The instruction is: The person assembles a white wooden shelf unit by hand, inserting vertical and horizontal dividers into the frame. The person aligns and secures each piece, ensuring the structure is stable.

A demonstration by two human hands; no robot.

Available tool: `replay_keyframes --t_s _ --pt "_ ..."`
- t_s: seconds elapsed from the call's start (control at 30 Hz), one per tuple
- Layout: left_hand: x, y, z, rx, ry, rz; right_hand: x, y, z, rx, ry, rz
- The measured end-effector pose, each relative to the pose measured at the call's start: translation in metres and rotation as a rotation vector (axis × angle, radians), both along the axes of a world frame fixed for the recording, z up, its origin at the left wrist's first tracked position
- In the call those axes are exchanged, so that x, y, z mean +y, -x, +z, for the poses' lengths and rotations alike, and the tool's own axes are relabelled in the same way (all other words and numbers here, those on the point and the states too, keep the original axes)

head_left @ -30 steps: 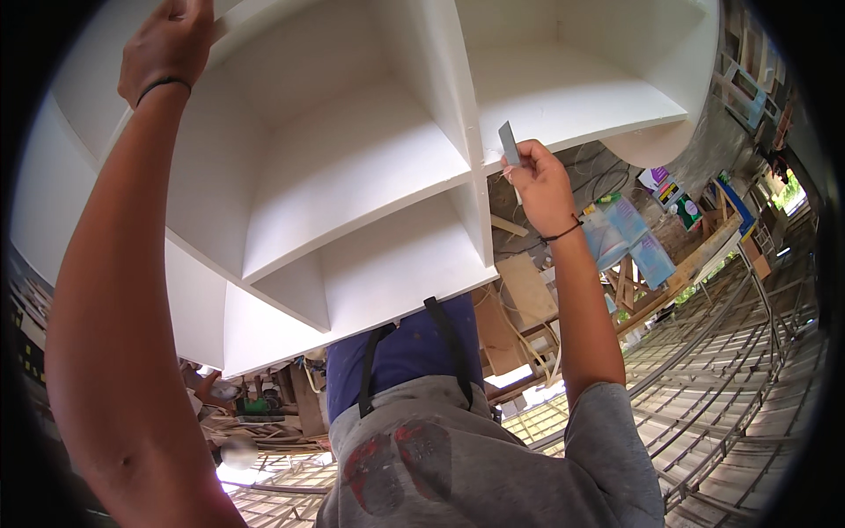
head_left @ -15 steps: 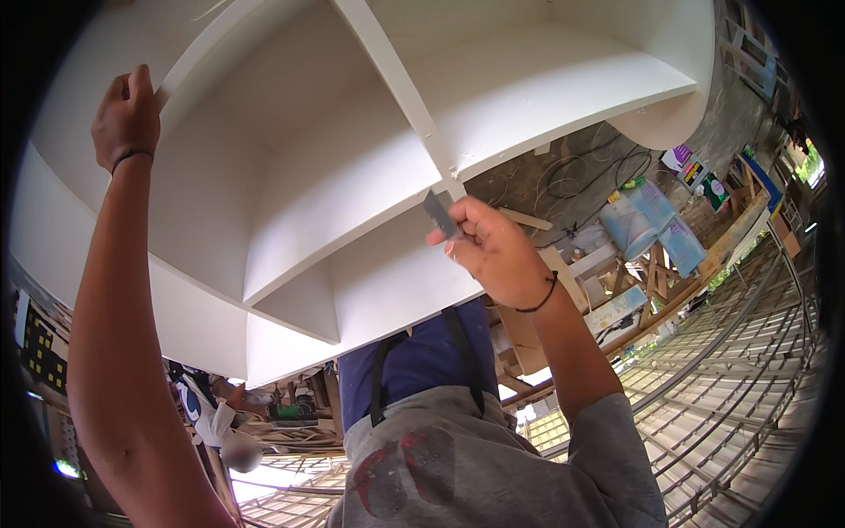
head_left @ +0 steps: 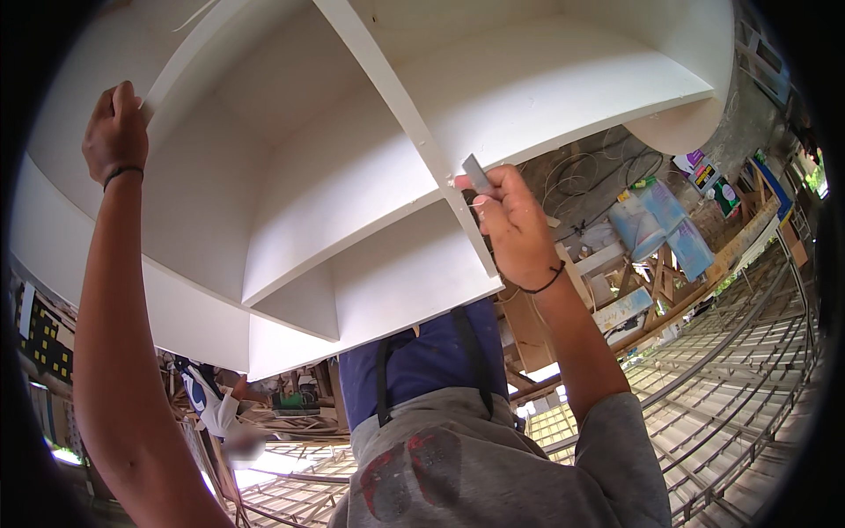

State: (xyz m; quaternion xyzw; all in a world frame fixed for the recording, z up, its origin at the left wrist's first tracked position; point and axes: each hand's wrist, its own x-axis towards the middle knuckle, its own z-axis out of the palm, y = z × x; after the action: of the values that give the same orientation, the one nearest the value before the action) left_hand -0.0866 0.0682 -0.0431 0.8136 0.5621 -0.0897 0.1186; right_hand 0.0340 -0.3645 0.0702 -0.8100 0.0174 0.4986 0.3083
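A large white shelf unit (head_left: 343, 202) with several compartments fills the upper left and middle. My right hand (head_left: 518, 224) pinches a small flat grey blade (head_left: 476, 172), which points up and to the left. The hand is beside the joint where the upright divider (head_left: 387, 84) meets the shelf edges. Small whitish bits cling to the divider and my fingers. At the far left, my left hand (head_left: 116, 136) is closed, its fingers curled against the curved outer edge of the unit. What lies in its grip is hidden.
Cables (head_left: 576, 172) coil on the floor at right. Beyond them are blue and white containers (head_left: 656, 220), wood scraps (head_left: 656, 277) and a long plank (head_left: 731, 242). A metal grid (head_left: 731, 378) spans the lower right. At lower left another person (head_left: 224, 414) is among wood pieces.
My right hand has moved up and right with the blade, from below the joint to its right side. My left hand has shifted slightly down and left in view.
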Motion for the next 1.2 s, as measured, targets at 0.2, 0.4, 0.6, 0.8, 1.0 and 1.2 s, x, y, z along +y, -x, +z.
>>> replay_keyframes --t_s 0.2,0.4,0.6,0.8,1.0,1.2 --pt "0.005 0.006 -0.003 -0.017 -0.003 -0.029 -0.008 0.042 0.004 -0.204 -0.156 0.211" --pt "0.002 0.004 -0.001 -0.033 -0.006 -0.021 -0.013 0.063 0.018 0.167 -0.285 0.268" --pt "0.006 0.006 -0.004 -0.056 -0.025 -0.065 -0.022 0.011 0.012 0.112 -0.233 -0.155" --pt "0.006 0.008 -0.003 -0.044 -0.020 -0.095 -0.025 -0.020 -0.002 0.188 -0.026 -0.271" --pt "0.008 0.011 -0.004 -0.015 -0.045 -0.108 -0.006 -0.027 -0.003 0.206 0.099 -0.220" --pt "0.012 0.014 -0.008 -0.018 -0.027 -0.102 -0.005 -0.031 -0.009 0.332 0.125 -0.244"
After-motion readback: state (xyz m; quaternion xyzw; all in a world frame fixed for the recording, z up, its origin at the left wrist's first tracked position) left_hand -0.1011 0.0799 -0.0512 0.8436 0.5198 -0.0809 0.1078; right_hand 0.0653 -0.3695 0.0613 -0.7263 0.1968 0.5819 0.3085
